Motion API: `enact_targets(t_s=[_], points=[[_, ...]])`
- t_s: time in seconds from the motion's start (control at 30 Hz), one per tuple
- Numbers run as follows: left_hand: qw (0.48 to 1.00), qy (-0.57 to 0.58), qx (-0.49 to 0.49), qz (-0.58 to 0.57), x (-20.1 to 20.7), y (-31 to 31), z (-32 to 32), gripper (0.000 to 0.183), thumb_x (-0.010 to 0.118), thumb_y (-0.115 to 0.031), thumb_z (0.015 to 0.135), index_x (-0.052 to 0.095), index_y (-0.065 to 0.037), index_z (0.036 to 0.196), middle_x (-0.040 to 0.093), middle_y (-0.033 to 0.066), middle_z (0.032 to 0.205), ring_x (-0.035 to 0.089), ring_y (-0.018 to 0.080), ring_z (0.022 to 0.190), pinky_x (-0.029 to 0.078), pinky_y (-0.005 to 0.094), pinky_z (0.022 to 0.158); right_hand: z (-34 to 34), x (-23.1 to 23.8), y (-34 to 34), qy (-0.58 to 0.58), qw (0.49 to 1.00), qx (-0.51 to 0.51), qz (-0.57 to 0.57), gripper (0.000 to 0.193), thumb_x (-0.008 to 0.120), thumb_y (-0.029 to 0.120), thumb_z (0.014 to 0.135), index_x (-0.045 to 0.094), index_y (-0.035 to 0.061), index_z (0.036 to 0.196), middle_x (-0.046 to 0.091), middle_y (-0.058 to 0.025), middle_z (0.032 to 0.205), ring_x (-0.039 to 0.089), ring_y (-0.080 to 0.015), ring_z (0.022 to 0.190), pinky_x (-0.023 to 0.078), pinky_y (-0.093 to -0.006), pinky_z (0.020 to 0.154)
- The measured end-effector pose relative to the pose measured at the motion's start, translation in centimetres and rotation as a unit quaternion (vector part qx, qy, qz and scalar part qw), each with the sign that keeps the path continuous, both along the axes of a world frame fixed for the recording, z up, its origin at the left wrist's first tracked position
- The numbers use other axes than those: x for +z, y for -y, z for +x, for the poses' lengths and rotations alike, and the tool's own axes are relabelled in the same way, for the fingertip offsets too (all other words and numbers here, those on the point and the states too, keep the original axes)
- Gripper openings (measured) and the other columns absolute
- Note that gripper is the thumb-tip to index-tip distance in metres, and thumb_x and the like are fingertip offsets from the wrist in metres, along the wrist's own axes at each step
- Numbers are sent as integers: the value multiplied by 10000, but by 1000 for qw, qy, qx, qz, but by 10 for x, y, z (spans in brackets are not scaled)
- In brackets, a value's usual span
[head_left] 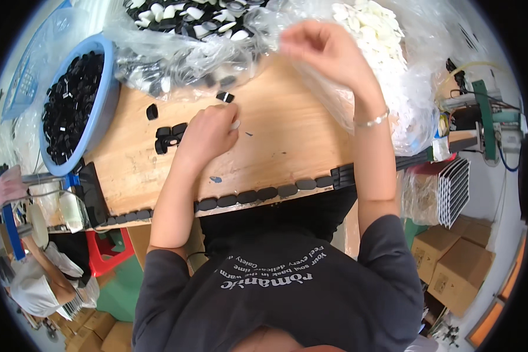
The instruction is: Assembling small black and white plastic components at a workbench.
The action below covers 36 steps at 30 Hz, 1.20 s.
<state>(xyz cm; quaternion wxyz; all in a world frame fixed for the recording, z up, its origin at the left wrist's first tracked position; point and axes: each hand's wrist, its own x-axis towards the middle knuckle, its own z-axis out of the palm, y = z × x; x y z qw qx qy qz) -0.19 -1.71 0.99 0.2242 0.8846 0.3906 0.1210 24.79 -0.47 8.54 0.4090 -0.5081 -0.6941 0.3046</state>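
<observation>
I am mid-sort: my left hand (pixel 208 134) rests curled on the tabletop (pixel 287 135), pinching a small white piece beside black plastic parts (pixel 169 138); my right hand (pixel 322 47), fingers bunched, reaches the far bag of white pieces (pixel 372 26); next likely needs a clean pick
</observation>
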Motion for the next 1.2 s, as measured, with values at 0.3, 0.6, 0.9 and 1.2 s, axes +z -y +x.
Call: enact_targets(t_s=[0.3,0.6,0.9,1.2], points=[[974,204,67,-73,-4,-12,2,122,668,-24,799,574,7,871,592,94,665,550,139,574,454,267,564,-59,-63,15,121,986,111,1,308,723,49,729,647,34,1027,643,-69,788,565,-152,628,481,-258,612],[973,69,151,161,-9,-12,4,275,723,-229,752,595,-42,908,624,114,756,638,302,679,512,394,578,-36,-77,15,-4,1000,8,20,190,668,45,792,668,35,982,616,-66,759,519,-130,613,451,-244,592],[977,80,108,168,-27,-15,11,240,694,-130,729,593,-37,927,607,132,835,617,311,862,526,395,687,-36,-96,20,195,979,3,58,148,589,-18,767,654,34,890,617,-124,770,569,-267,679,467,-313,630],[943,304,75,-117,-12,-11,13,474,749,1,678,567,-6,1115,627,129,1005,618,232,881,501,297,779,-41,-72,19,-184,980,-52,-61,107,668,16,808,646,4,912,649,-22,797,604,-79,743,484,-236,627]])
